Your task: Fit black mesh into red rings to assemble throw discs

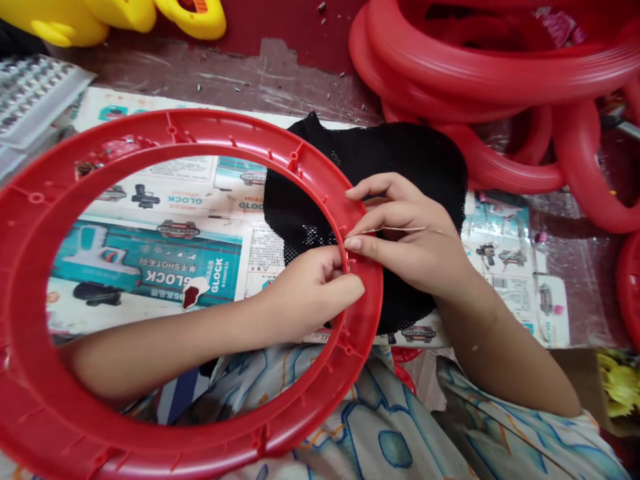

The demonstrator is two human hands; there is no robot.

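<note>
A large red plastic ring (pixel 200 128) with a hollow, ribbed inner side fills the left and middle of the view, tilted above the table. My left hand (pixel 320 287) reaches up through its opening and grips the right part of the rim, thumb on the channel side. Over the same stretch of rim, my right hand (pixel 400 230) pinches a thin wire (pixel 395 229) between thumb and index finger. The wire's loose end trails back across that hand. Beneath both hands lies a black mesh cloth (pixel 400 157).
More red rings (pixel 480 73) are piled at the back right. Yellow plastic parts (pixel 125 17) sit at the back left, near a tray of small metal pieces (pixel 35 100). Printed cardboard (pixel 195 260) covers the table under the ring.
</note>
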